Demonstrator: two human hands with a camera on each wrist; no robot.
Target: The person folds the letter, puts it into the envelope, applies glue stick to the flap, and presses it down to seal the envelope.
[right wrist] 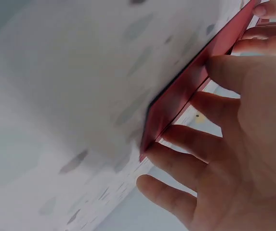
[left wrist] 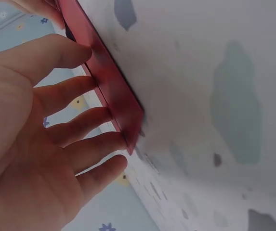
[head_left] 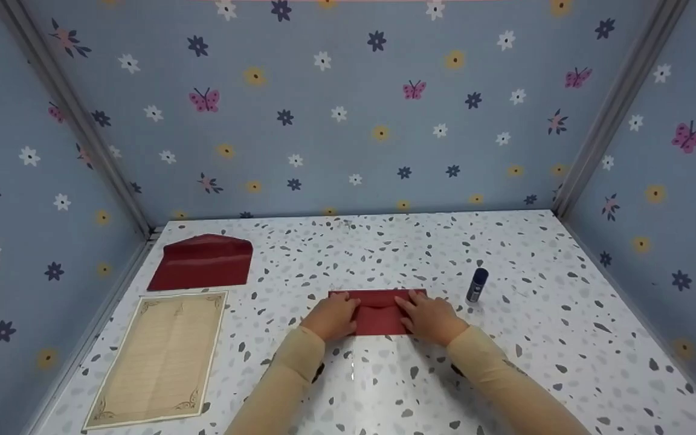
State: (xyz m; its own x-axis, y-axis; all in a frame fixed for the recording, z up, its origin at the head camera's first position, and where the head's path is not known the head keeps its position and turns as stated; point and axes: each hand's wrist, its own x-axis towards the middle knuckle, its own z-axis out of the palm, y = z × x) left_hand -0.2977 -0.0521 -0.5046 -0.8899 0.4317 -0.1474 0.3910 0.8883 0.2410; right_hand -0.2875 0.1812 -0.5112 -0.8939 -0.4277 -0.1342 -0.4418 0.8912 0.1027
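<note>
A dark red envelope [head_left: 379, 321] lies flat on the speckled table, with its flap along the far edge. My left hand [head_left: 331, 316] rests on its left end, and my right hand [head_left: 435, 319] rests on its right end. In the left wrist view the spread fingertips of the left hand [left wrist: 46, 120] touch the envelope [left wrist: 113, 86] along its flap edge, the thumb on the near side. The right wrist view has the right hand [right wrist: 219, 139] touching the envelope [right wrist: 176, 96] in a similar way, its fingers spread and slightly bent.
A glue stick [head_left: 476, 286] with a dark blue cap stands to the right of the right hand. At the back left lies another red envelope [head_left: 203, 269], its flap unfolded. Below that is a tan sheet of lined paper [head_left: 157, 356] with ornate corners. Patterned walls [head_left: 348, 139] enclose the table.
</note>
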